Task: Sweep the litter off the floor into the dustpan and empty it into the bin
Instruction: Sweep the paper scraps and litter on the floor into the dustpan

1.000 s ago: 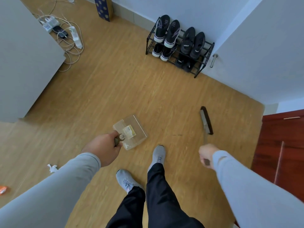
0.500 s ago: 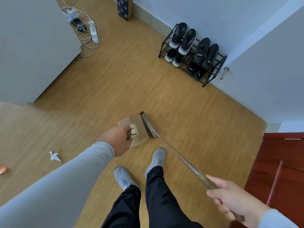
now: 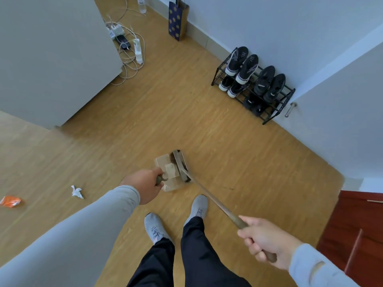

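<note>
Left hand grips dustpan low, mouth toward brush. Right hand grips the handle, head at pan's lip. Tissue and wrapper lie unswept.

Both hands fisted; arms outstretched

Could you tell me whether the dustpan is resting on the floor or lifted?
Cannot tell: the left hand holds the dustpan low.
</note>
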